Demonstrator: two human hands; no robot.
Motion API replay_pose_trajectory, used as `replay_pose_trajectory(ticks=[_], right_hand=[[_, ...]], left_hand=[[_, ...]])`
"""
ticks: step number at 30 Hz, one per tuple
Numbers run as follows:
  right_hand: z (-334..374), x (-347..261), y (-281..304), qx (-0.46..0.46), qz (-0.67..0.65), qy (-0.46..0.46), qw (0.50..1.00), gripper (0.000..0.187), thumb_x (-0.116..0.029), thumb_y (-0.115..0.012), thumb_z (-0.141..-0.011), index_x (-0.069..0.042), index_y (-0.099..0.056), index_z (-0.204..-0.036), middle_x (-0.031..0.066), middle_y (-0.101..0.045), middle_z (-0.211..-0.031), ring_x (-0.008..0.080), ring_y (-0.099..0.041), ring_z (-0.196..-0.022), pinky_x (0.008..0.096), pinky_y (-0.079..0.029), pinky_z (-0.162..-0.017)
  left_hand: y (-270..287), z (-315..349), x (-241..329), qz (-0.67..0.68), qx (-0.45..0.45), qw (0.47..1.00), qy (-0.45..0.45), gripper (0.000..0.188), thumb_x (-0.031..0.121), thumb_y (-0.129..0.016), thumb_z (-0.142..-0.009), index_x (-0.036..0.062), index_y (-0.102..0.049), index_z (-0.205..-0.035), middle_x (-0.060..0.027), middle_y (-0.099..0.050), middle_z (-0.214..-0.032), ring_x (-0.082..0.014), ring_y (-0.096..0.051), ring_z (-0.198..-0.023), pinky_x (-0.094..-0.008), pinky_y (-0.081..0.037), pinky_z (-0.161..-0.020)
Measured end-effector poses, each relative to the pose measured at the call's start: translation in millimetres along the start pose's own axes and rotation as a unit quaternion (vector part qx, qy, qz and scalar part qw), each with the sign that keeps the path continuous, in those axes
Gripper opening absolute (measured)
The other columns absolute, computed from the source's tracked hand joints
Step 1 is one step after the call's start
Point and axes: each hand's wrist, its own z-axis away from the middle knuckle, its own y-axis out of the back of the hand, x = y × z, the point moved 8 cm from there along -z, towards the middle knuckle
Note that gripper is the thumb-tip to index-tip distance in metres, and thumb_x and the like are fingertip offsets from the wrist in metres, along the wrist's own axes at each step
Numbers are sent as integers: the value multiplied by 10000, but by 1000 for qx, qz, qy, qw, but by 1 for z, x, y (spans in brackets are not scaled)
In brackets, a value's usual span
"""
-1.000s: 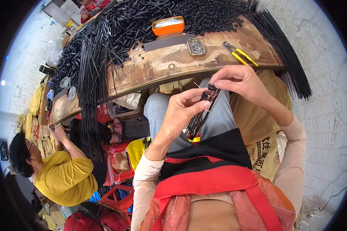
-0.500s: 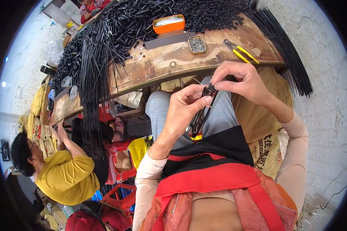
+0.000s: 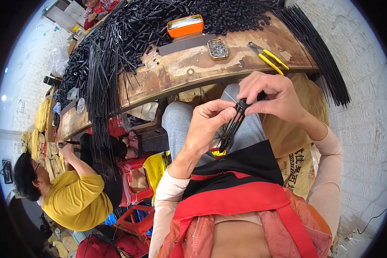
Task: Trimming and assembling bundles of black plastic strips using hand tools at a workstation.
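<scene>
Above my lap, both hands work on a bundle of slim black rods (image 3: 231, 131) topped by a round black hub with a hole (image 3: 244, 103). My left hand (image 3: 206, 124) pinches the bundle just below the hub between thumb and fingers, and the rods hang down toward my apron. From the other side, my right hand (image 3: 276, 98) is closed at the hub, its thumb and fingertips against the rim. A thin pale wire (image 3: 231, 95) sticks out by the left fingertips. Whether the right fingers also hold a small part is hidden.
On the wooden table (image 3: 159, 81) lie yellow-handled pliers (image 3: 276, 59), a small tray of metal bits (image 3: 218, 55), an orange box (image 3: 185, 30) and heaped black parts (image 3: 236, 17). Long black rods overhang it at left (image 3: 103, 81) and right (image 3: 320, 56). A person in yellow (image 3: 75, 198) sits left.
My left hand has shifted slightly right with the bundle. The hub now tilts so its round opening shows, and my right fingers have curled closer around it.
</scene>
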Motion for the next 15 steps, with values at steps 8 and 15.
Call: replay_pose_trajectory(ticks=[8,15], right_hand=[[7,16,-4,-11,-118,6,993,354,106,-780,-620,19,-697,-952,135,-663,-979,231,-607,-987,336,-493,-863],[-1,20,-13,24,-95,-6,995,358,135,-737,-639,21,-691,-975,138,-647,-1010,220,-603,-999,321,-483,-879]], left_hand=[[-4,-6,-14,118,-57,987,93,116,55,-710,-848,5,-683,-949,-69,-696,-856,-113,-652,-799,-243,-522,-737],[11,1,-1,50,2,998,47,98,31,-708,-837,9,-683,-930,-72,-697,-859,-108,-648,-787,-232,-517,-723]])
